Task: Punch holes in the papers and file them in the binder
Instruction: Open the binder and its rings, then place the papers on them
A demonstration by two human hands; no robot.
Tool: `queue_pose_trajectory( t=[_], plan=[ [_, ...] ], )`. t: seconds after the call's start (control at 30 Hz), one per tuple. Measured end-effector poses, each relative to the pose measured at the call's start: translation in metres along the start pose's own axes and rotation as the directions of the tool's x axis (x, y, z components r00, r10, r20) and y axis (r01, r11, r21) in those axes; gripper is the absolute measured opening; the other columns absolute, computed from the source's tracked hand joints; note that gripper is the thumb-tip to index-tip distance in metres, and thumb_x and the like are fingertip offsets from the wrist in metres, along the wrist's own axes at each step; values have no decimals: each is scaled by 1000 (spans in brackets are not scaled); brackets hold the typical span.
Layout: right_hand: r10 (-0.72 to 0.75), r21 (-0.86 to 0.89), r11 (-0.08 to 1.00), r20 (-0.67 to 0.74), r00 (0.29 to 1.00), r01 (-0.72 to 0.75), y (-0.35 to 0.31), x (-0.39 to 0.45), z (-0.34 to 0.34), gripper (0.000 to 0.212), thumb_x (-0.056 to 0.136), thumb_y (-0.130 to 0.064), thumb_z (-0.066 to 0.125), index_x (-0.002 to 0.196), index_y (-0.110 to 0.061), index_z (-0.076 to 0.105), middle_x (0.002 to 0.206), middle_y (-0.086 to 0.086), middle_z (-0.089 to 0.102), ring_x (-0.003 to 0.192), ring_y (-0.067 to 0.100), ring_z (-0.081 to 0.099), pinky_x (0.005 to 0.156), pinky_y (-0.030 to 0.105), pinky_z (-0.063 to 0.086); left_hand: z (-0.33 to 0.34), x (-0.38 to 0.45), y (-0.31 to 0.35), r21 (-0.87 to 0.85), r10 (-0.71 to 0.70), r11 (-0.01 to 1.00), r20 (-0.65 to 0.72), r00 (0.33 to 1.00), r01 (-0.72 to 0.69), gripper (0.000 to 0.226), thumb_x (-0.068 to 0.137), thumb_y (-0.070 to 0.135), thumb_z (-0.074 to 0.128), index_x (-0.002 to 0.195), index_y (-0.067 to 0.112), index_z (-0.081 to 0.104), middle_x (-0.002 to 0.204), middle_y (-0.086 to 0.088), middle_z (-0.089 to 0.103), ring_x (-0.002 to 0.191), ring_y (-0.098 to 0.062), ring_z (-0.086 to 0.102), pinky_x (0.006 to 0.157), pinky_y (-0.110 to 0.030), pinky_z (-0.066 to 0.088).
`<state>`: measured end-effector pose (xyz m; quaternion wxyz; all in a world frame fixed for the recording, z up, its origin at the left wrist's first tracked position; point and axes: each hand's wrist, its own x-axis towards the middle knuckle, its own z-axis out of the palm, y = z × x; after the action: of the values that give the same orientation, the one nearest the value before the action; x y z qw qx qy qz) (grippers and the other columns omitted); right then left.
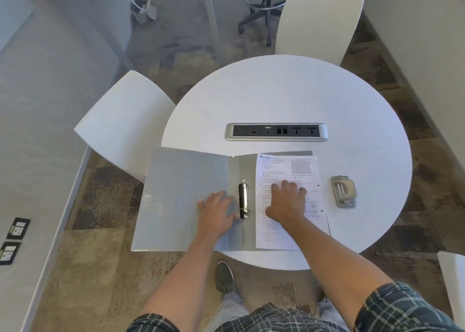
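Observation:
A translucent grey binder [181, 195] lies open on the round white table [289, 97], its left cover hanging past the table's edge. Its metal ring mechanism [243, 198] runs along the spine. Printed papers [276, 233] lie on the binder's right half, with two punched holes showing near their right edge. My left hand [217, 212] rests flat on the left cover beside the rings. My right hand [286, 202] presses flat on the papers with fingers spread. A grey hole punch [343, 191] sits on the table right of the papers, untouched.
A silver power and socket strip [276, 131] is set into the table behind the binder. White chairs stand at the left [125, 122], at the back [319, 22] and at the far right edge. My shoe [224, 276] shows under the table's front edge.

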<state>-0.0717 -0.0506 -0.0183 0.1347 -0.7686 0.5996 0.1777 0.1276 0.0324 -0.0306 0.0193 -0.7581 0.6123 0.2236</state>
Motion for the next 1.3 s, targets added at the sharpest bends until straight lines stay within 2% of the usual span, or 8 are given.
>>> queue_pose_trajectory(
  t=[0.13,0.27,0.37,0.5,0.63,0.8,0.93,1.3],
  plan=[
    [-222,72,968,-209,952,241,-14,-1,0,46,82,-17,63,128,-24,67,127,2,60,118,26,52,102,40,38,0,9,21,-35,95,995,-9,995,-95,37,91,24,65,127,32,67,150,6,49,143,-16,39,118,-50,17],
    [-324,299,884,-159,932,359,-21,1,9,31,90,-20,60,116,-28,75,119,0,62,114,25,55,99,37,42,11,18,26,-37,100,994,-32,994,-102,19,86,23,68,102,27,77,133,8,60,134,-19,45,113,-46,19],
    [-345,442,841,-3,939,310,-22,0,17,39,84,-20,61,120,-28,73,115,3,63,110,27,60,95,37,46,15,24,24,-64,80,995,-25,996,-81,21,84,24,68,103,26,78,135,7,61,133,-19,46,108,-42,24],
    [-306,531,821,96,947,212,-21,5,20,42,81,-22,66,121,-34,73,118,-2,62,112,22,56,101,40,35,17,32,15,-177,70,982,-4,998,-70,17,77,18,75,93,21,81,136,4,62,130,-20,52,97,-37,27],
    [-296,607,785,188,936,126,-17,13,23,33,82,-25,72,114,-34,73,115,-7,58,111,17,51,95,40,27,17,34,11,-377,29,926,45,999,-10,13,76,9,81,85,18,79,139,2,59,127,-17,55,114,-45,18],
    [-311,612,782,219,925,118,-17,15,22,28,83,-24,70,110,-32,72,118,-4,58,113,20,51,93,40,28,16,37,10,-436,36,900,51,998,-10,15,73,6,83,79,17,75,131,6,59,120,-18,58,106,-34,22],
    [-293,592,796,190,937,129,-20,16,23,35,84,-9,58,108,-31,71,118,-1,58,114,23,50,94,41,29,17,39,8,-481,51,877,85,995,-3,18,75,12,81,75,26,69,129,12,52,117,-14,56,120,-49,20],
    [-295,556,817,174,940,153,-21,18,32,39,87,-8,53,110,-35,69,115,-5,52,115,22,46,101,44,27,15,35,8,-494,61,869,137,989,15,19,73,22,79,68,29,62,132,14,44,119,-10,52,115,-45,9]
  ],
)
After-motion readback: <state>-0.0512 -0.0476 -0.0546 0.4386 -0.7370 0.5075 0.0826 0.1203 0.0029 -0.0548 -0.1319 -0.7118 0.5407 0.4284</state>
